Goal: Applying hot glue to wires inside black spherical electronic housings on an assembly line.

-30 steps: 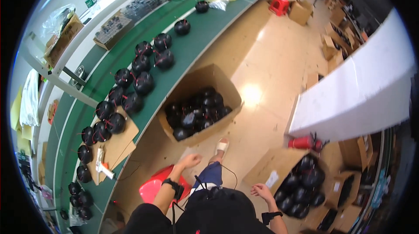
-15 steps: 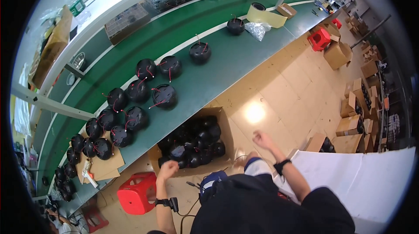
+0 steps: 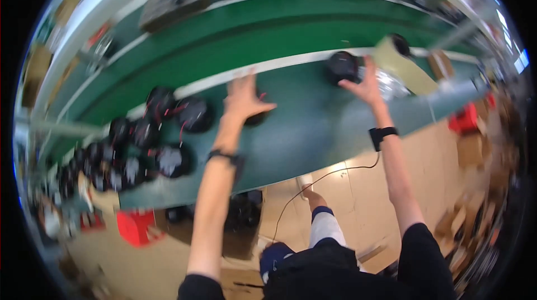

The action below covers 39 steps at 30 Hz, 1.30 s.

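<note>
My left hand [image 3: 241, 100] reaches over the green bench with its fingers spread, above a round black housing [image 3: 257, 117] that it partly hides. Farther right, my right hand [image 3: 366, 84] has thumb and fingers apart beside another round black housing [image 3: 340, 67]; motion blur hides whether they touch. More black housings with thin red wires, such as one [image 3: 194, 114] left of my left hand, stand along the left of the bench.
Right of my right hand lie a clear plastic bag [image 3: 392, 85], a roll of yellowish sheet [image 3: 400, 62] and a small carton [image 3: 441, 65]. Below the bench are a carton [image 3: 240, 238] of black housings and a red stool [image 3: 136, 227]. A cable [image 3: 330, 174] hangs near my right forearm.
Both hands have moved from near my body, forward over the bench, and their fingers have spread. The view has swung toward the bench's right part.
</note>
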Motion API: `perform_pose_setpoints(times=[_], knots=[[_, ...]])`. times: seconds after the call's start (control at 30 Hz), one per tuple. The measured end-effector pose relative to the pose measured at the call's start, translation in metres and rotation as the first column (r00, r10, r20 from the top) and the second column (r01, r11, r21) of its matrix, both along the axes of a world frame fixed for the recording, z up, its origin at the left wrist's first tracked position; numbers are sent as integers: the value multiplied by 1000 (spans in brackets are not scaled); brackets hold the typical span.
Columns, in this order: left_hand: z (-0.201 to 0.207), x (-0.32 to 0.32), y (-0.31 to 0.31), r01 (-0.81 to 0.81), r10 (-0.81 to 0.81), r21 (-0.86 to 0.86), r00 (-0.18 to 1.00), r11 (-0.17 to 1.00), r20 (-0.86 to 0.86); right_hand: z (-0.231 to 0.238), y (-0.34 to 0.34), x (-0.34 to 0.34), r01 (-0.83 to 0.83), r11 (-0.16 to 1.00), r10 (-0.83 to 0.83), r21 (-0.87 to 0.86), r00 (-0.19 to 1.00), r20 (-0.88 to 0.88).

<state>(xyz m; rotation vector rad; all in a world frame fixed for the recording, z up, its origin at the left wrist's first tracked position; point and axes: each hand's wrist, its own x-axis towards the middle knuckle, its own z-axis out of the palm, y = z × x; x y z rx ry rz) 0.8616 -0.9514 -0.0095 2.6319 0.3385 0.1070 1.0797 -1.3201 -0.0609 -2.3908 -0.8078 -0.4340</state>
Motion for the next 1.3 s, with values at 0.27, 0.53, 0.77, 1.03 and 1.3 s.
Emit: perform_pose_setpoints(times=[0.27, 0.53, 0.77, 1.03, 1.3], knots=[[-36, -197, -125, -15, 38, 138, 985, 990, -167, 3, 56, 10, -50, 972, -42, -228, 922, -385], [-121, -495, -71, -484, 525, 251, 595, 839, -608, 42, 150, -327, -610, 770, 420, -184, 702, -575], [-184, -534, -15, -914, 768, 152, 216, 377, -604, 27, 238, -508, -833, 485, 622, -267, 543, -564], [-15, -340, 103, -739, 695, -43, 611, 672, 379, 25, 377, -256, -390, 841, 523, 375, 764, -379], [-14, -322, 53, -773, 765, -40, 632, 633, -121, -46, 448, -208, -535, 780, 597, 326, 480, -643]])
